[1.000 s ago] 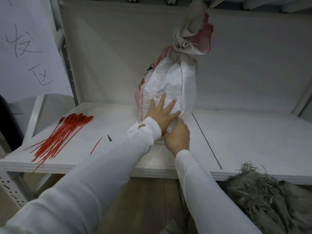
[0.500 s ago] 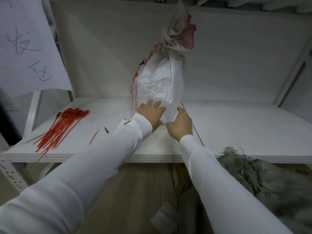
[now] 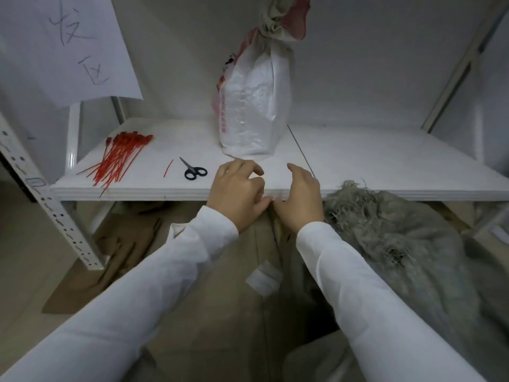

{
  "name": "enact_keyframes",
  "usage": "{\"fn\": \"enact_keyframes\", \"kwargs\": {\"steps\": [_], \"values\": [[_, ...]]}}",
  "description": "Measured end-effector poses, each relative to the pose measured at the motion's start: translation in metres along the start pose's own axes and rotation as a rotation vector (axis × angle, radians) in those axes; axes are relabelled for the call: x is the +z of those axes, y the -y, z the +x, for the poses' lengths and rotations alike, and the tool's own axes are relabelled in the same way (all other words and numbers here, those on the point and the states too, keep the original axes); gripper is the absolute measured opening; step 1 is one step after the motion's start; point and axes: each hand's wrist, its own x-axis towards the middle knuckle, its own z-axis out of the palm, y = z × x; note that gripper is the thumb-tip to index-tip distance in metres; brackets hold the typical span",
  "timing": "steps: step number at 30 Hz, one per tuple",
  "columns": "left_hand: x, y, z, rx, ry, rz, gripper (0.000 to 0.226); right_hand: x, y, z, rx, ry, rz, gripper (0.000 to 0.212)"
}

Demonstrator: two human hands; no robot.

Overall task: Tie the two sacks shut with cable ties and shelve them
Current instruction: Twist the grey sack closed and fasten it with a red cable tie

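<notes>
A white woven sack point(image 3: 254, 106) with red print stands upright on the white shelf point(image 3: 385, 161), its neck bunched and tied at the top. A second, grey frayed sack point(image 3: 399, 244) lies on the floor at the right, below the shelf's front edge. A pile of red cable ties point(image 3: 118, 158) lies on the shelf's left part. My left hand point(image 3: 237, 191) and my right hand point(image 3: 300, 197) hover at the shelf's front edge, apart from the white sack, fingers loosely curled and holding nothing.
Black-handled scissors point(image 3: 192, 169) and a cut red tie piece point(image 3: 168, 168) lie on the shelf left of my hands. A perforated shelf post point(image 3: 49, 199) stands at the left under a paper sign point(image 3: 63, 42). Flattened cardboard point(image 3: 132, 244) covers the floor.
Both hands have let go of the white sack and drawn back to the shelf's front edge. The sack stays standing on the shelf. The scissors have come into view.
</notes>
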Motion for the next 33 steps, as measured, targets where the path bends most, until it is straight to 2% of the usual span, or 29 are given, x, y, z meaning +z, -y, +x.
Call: {"fn": "enact_keyframes", "kwargs": {"steps": [3,6,8,11,13,15,16,19,20,21,23,25,27,29,31,33], "values": [[-0.004,-0.015,-0.020,-0.031,0.047,-0.032,0.029,-0.017,-0.014,-0.029,0.006,-0.092,-0.207,0.080],[-0.007,-0.031,-0.034,-0.040,0.045,-0.062,0.029,-0.043,-0.032,-0.061,0.137,-0.142,-0.475,0.089],[-0.008,-0.038,-0.042,-0.035,0.036,-0.079,0.028,-0.063,-0.044,-0.068,0.300,-0.063,-0.608,0.106],[-0.004,-0.043,-0.050,-0.020,0.040,-0.086,0.026,-0.084,-0.070,-0.072,0.588,0.131,-0.664,0.126],[0.002,-0.045,-0.051,-0.016,0.027,-0.108,0.025,-0.084,-0.097,-0.078,0.776,0.247,-0.564,0.131],[0.007,-0.046,-0.050,-0.012,0.008,-0.127,0.023,-0.079,-0.116,-0.080,0.830,0.289,-0.416,0.123],[0.009,-0.046,-0.051,-0.004,0.009,-0.127,0.023,-0.077,-0.120,-0.077,0.781,0.263,-0.377,0.110],[0.015,-0.045,-0.056,0.037,0.050,-0.124,0.025,-0.072,-0.120,-0.071,0.606,0.210,-0.387,0.045],[0.017,-0.043,-0.058,0.038,0.074,-0.126,0.026,-0.067,-0.119,-0.068,0.596,0.196,-0.354,0.036],[0.018,-0.042,-0.058,0.031,0.096,-0.125,0.027,-0.063,-0.116,-0.067,0.586,0.165,-0.276,0.032],[0.020,-0.040,-0.058,0.016,0.167,-0.116,0.036,-0.051,-0.107,-0.065,0.536,0.093,0.046,0.030],[0.022,-0.044,-0.058,-0.001,0.305,-0.097,0.068,-0.040,-0.088,-0.068,0.448,0.069,0.359,0.032],[0.026,-0.049,-0.059,-0.083,0.448,-0.118,0.104,-0.028,-0.064,-0.076,0.397,0.129,0.550,0.033],[0.034,-0.051,-0.059,-0.215,0.538,-0.285,0.133,-0.020,-0.045,-0.083,0.359,0.214,0.702,0.031],[0.040,-0.051,-0.062,-0.315,0.530,-0.526,0.140,-0.015,-0.034,-0.084,0.301,0.261,0.821,0.036],[0.042,-0.050,-0.062,-0.429,0.486,-0.682,0.121,-0.014,-0.022,-0.084,0.250,0.268,0.905,0.035]]}}
